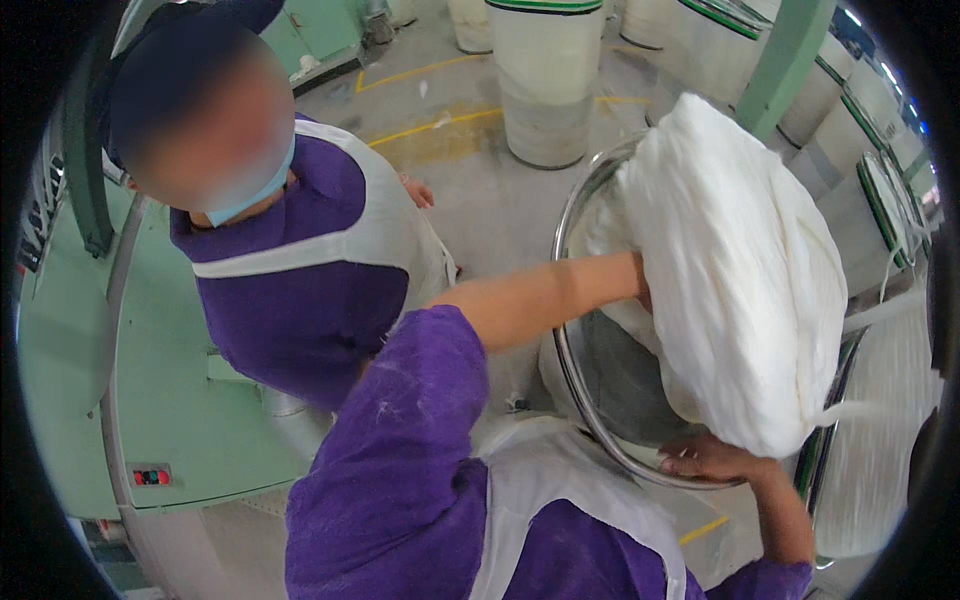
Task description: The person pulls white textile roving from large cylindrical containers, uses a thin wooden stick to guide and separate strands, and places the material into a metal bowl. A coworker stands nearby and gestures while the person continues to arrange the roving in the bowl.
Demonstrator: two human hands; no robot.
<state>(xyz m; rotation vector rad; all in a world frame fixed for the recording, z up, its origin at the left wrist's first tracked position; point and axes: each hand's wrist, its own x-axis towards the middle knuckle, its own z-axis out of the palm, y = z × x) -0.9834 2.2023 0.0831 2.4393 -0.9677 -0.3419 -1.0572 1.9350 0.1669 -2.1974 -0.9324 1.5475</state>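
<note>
A big, soft bundle of white cotton sliver sits tilted over the mouth of a tall round can with a shiny metal rim. My left hand reaches across the rim and presses into the bundle's left side; its fingers are hidden by the fibre. Under the bundle's lower end, my right hand supports it with curled fingers, close to the near rim. Between bundle and rim, the can's grey inner wall shows.
A co-worker in purple and white stands close on my left, beside a green machine. A white can stands ahead, with several more at the right. A green post rises behind the bundle. Yellow lines mark the floor.
</note>
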